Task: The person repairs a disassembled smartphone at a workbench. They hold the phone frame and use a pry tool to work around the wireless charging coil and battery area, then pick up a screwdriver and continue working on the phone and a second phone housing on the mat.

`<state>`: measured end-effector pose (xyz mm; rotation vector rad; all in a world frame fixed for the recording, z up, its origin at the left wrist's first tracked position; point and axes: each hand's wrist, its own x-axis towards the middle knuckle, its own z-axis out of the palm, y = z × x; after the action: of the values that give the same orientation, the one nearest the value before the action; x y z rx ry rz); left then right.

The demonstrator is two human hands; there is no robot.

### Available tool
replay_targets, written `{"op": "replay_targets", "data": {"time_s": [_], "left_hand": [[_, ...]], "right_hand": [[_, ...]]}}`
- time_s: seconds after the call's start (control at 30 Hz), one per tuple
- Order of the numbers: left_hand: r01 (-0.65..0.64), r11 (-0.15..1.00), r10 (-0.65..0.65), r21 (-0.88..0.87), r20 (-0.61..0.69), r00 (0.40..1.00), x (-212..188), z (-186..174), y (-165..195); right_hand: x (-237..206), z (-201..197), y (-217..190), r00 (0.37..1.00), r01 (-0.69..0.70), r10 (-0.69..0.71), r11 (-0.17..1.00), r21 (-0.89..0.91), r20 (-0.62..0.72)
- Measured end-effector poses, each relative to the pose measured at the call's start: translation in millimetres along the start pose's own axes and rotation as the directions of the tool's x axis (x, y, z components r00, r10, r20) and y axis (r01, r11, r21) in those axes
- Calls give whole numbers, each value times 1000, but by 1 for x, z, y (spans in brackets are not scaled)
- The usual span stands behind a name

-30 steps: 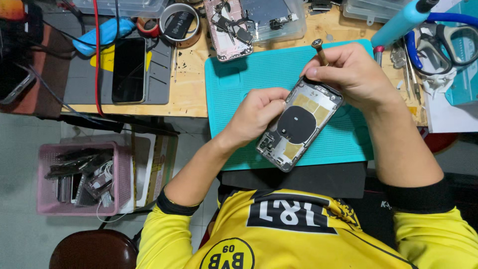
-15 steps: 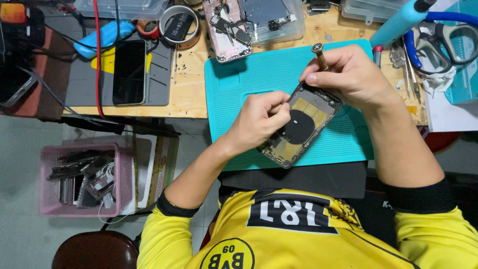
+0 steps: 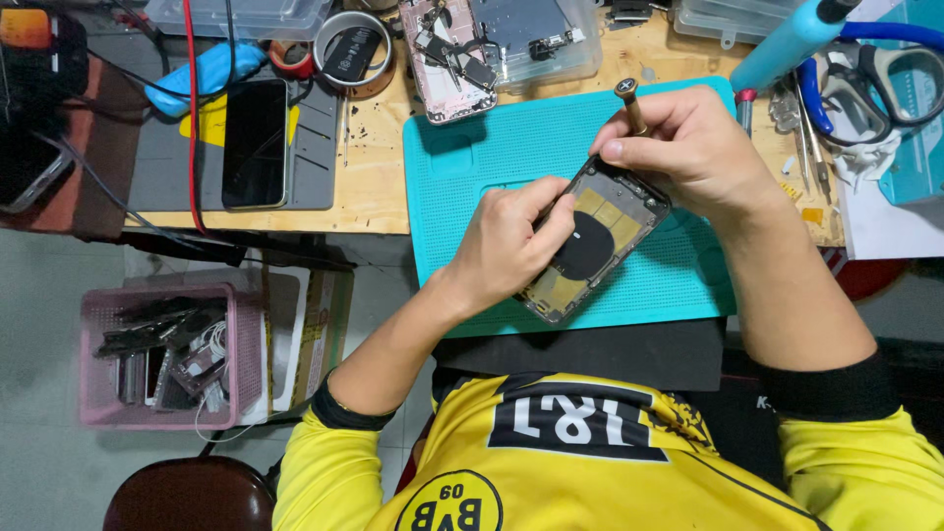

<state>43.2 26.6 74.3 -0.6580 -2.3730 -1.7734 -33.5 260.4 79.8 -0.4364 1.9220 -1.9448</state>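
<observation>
An opened phone housing (image 3: 590,246) lies tilted on a teal work mat (image 3: 511,147), its inside facing up with a dark round coil in the middle and yellowish patches around it. The left hand (image 3: 506,241) rests on the housing's left edge, fingers curled down and pressing onto it near the coil, so that the lower-left part of the housing is partly hidden under the hand. The right hand (image 3: 693,147) is closed around a small screwdriver (image 3: 629,103), whose round cap sticks up above the fingers; the tip is hidden at the housing's upper corner, just under the thumb. The housing sits between the two hands, touched by both.

The mat lies on a wooden bench (image 3: 369,182). Left of it, well apart, a dark smartphone (image 3: 254,143) lies face up on a grey pad. Above the mat sits a pink stripped phone chassis (image 3: 442,59). On the floor to the left stands a pink basket (image 3: 93,344) of parts.
</observation>
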Motion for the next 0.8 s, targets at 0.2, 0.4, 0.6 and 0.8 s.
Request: {"op": "replay_targets", "data": {"time_s": [0.2, 0.4, 0.6, 0.8], "left_hand": [[-93, 986, 98, 138, -33, 995, -2, 0, -5], [5, 1000, -5, 5, -61, 998, -2, 1, -6], [80, 994, -87, -74, -100, 991, -3, -1, -9], [143, 955, -181, -261, -126, 975, -1, -4, -22]], "right_hand": [[0, 0, 0, 999, -45, 45, 998, -34, -8], [2, 2, 5, 999, 39, -40, 999, 24, 21], [-1, -1, 4, 1000, -4, 5, 1000, 22, -30], [-1, -4, 6, 998, -34, 44, 967, 251, -35]]}}
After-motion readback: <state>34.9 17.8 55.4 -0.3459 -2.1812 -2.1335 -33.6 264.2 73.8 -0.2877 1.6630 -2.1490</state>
